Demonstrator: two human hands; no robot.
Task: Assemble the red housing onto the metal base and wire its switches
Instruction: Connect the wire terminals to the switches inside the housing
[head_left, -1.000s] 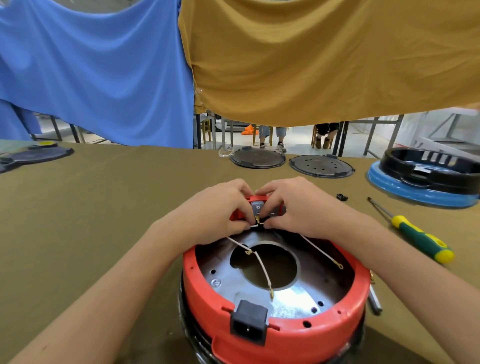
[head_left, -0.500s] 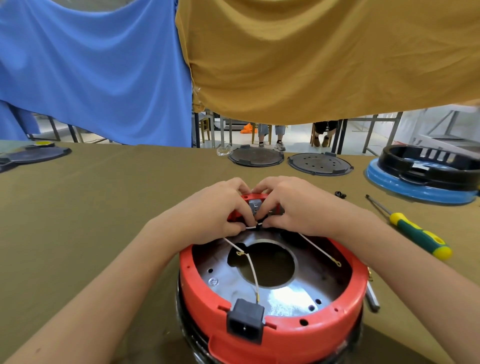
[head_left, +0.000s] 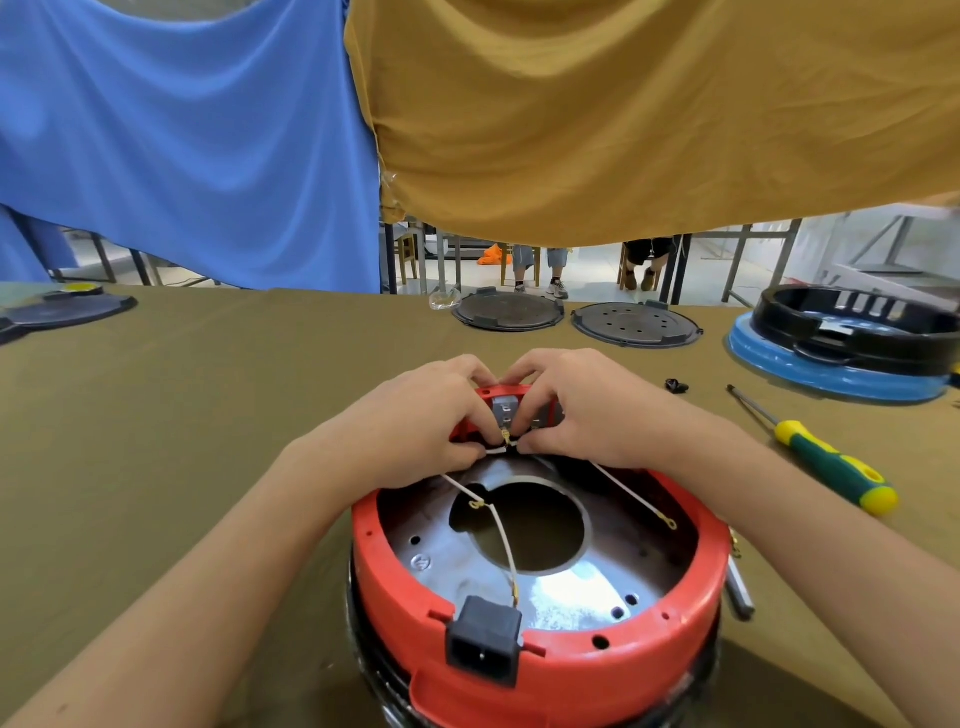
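On the table (head_left: 156, 415), both hands' grips pinch the wire (head_left: 496, 451) at the red housing's (head_left: 545, 670) far rim.

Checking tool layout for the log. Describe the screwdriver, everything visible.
The screwdriver lies flat on the olive cloth-covered table, to the right of the red housing and beyond the right forearm. Its handle is green with yellow bands at both ends and looks rubbery; the thin metal shaft points away toward the far side. No hand touches it, and nothing else rests against it.

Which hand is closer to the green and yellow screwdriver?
Right. The right hand works at the switch on the red housing, on the screwdriver's side; the left hand sits farther away, beyond it.
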